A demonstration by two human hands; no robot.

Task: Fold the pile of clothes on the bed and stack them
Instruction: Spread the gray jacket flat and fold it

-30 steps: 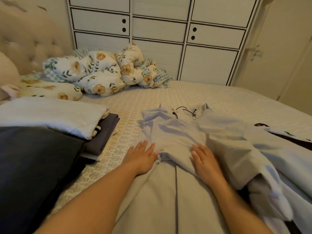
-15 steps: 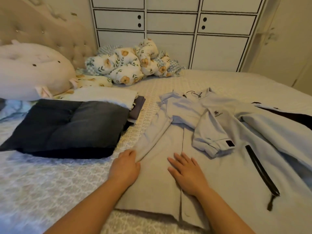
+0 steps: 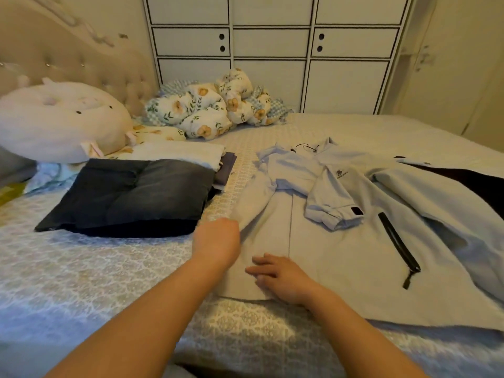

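Note:
A light blue jacket with a black zip lies spread flat on the bed, one sleeve folded across its chest. My left hand is at the jacket's left edge, fingers curled round the fabric there. Close beside it, my right hand rests flat on the jacket near the hem, fingers straight and pointing left. To the left sit folded dark jeans. Behind them is a folded white garment lying on a folded purple one.
A round pale plush cushion and a bundled floral quilt sit by the tufted headboard. A white wardrobe stands beyond the bed. Dark fabric shows under the jacket at the far right.
Both hands have slid down the jacket from its chest toward the hem. My left hand went from lying flat to curling round the left edge; my right hand turned to point left.

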